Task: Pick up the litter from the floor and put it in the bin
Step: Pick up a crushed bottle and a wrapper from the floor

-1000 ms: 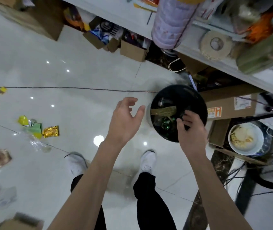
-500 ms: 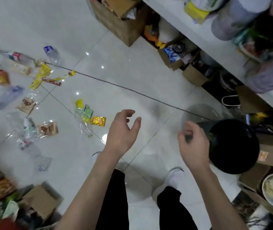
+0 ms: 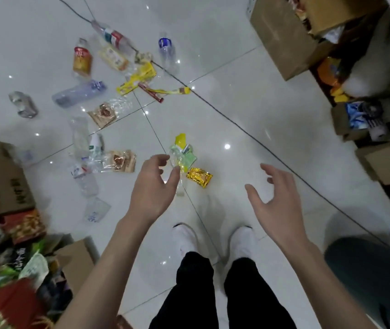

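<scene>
litter [image 3: 122,96] lies scattered over the white tiled floor [image 3: 248,96], all of it beyond the person's white shoes [image 3: 184,238]. both hands hang empty above the shoes: the left hand [image 3: 152,188] has its fingers loosely curled and parted, the right hand [image 3: 276,200] has its fingers spread wide. just past the left fingertips lie a green and yellow wrapper [image 3: 183,154] and a gold packet [image 3: 199,176]. farther from the shoes sit plastic bottles and more wrappers. the dark bin [image 3: 367,264] stands right of the shoes.
</scene>
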Motion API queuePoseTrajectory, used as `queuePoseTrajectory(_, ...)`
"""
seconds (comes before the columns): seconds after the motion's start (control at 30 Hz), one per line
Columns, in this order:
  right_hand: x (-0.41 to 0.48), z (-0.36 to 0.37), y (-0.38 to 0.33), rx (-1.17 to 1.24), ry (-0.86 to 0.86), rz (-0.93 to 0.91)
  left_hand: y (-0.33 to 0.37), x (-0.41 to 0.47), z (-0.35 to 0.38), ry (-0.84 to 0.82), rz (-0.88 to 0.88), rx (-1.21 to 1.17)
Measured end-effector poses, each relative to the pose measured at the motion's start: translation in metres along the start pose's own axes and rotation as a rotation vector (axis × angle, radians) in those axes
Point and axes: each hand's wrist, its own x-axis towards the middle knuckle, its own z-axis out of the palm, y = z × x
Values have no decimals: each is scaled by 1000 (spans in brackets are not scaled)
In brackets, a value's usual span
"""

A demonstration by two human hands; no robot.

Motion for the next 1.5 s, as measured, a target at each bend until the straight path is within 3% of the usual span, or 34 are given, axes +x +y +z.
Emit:
queuePoseTrajectory(0.23, 102, 130, 54, -101, -75, -215, -114, 99, 71, 47, -71, 75)
queuePoseTrajectory(0.47, 208, 266, 122, -180, -163, -358, -212, 193, 185, 11, -120, 398)
queuePoseTrajectory(0.67, 248, 321, 146, -203, -172, -440, -254, 216, 230, 25, -117, 488)
queuePoseTrajectory(0.87, 257, 350, 147, -255, -174, -475, -266, 211, 207, 99, -144, 274)
queuePoseTrajectory(1.17, 247, 414, 145, -640, -77, -518, -266, 211, 147, 215, -104, 276)
queuePoseTrajectory(1.33, 254, 413, 149, -664, -40, -540, -260, 214, 136, 225, -66, 278)
queuePoseTrajectory(1.5, 265, 398, 148, -543, -38, -526, -248, 223, 132, 221, -33, 267)
